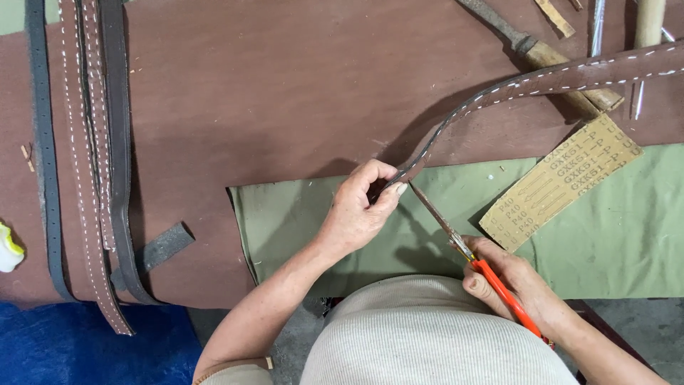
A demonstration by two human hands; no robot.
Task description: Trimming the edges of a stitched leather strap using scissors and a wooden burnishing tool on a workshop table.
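- My left hand (pixel 360 207) pinches shut on the end of one stitched brown leather strap (pixel 541 80), which arcs up to the right over the brown sheet (pixel 271 93).
- My right hand (pixel 509 278) is closed around one orange-handled blade (pixel 456 239), tip at the strap's end.
- One sandpaper piece (pixel 563 182) lies on green cloth (pixel 613 235).
- Several straps (pixel 89 164) lie left.

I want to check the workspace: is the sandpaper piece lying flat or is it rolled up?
Flat. The sandpaper piece lies spread on the green cloth and the brown leather sheet, printed backing upward, with no curl visible.
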